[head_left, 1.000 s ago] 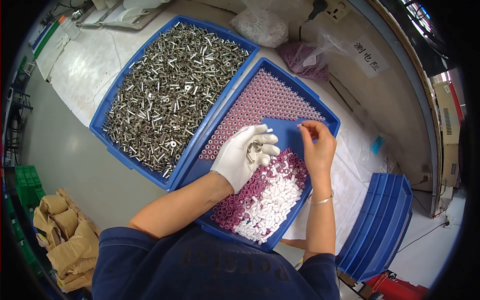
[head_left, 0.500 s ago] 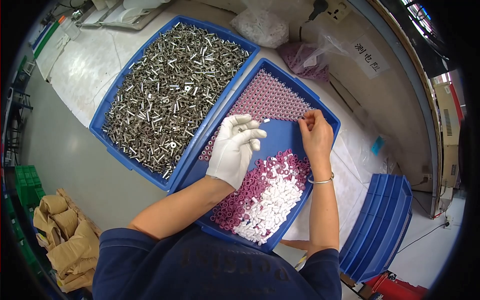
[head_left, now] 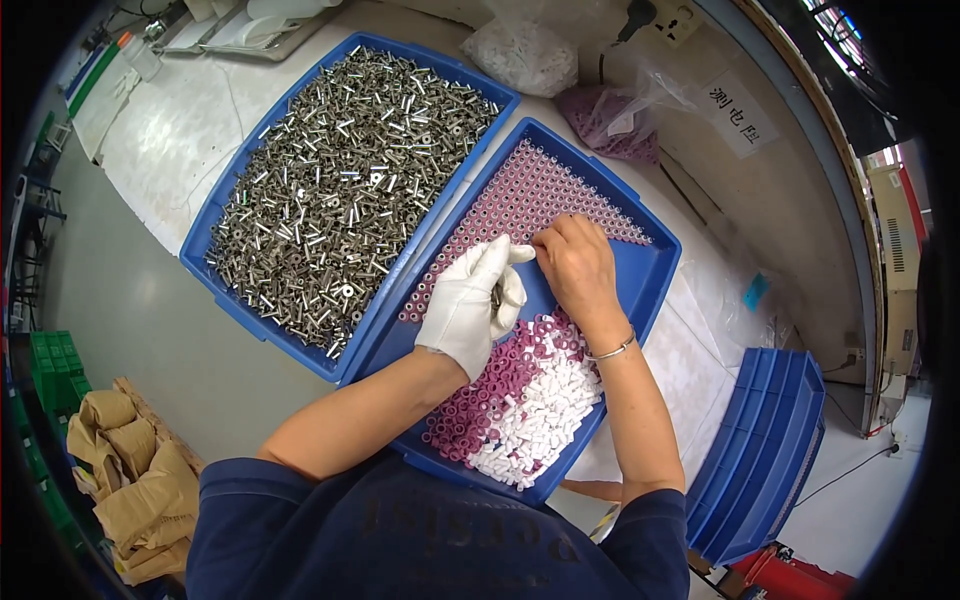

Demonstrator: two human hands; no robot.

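Observation:
My left hand [head_left: 468, 305], in a white glove, is over the right-hand blue tray [head_left: 650, 290]. Its fingers are curled, and a bit of grey metal pieces [head_left: 497, 296] shows in the palm. My bare right hand [head_left: 578, 265] is closed, fingertips pinched close to the gloved thumb and forefinger; what lies between them is too small to make out. Beyond the hands stand close rows of pink rings with metal centres [head_left: 530, 190]. Nearer me in the tray are loose magenta rings [head_left: 470, 410] and a heap of small white tubes [head_left: 545, 410].
A larger blue tray [head_left: 230, 290] full of small metal tubes [head_left: 340, 190] adjoins on the left. Bags of white parts [head_left: 525, 55] and pink parts [head_left: 610, 125] lie at the back. Stacked blue trays [head_left: 755, 450] stand at right, brown sacks [head_left: 135, 470] at lower left.
My right hand has moved left from the tray's right side to the left hand's fingertips. The gloved fingers have curled in more. The row end where the right hand was is now uncovered.

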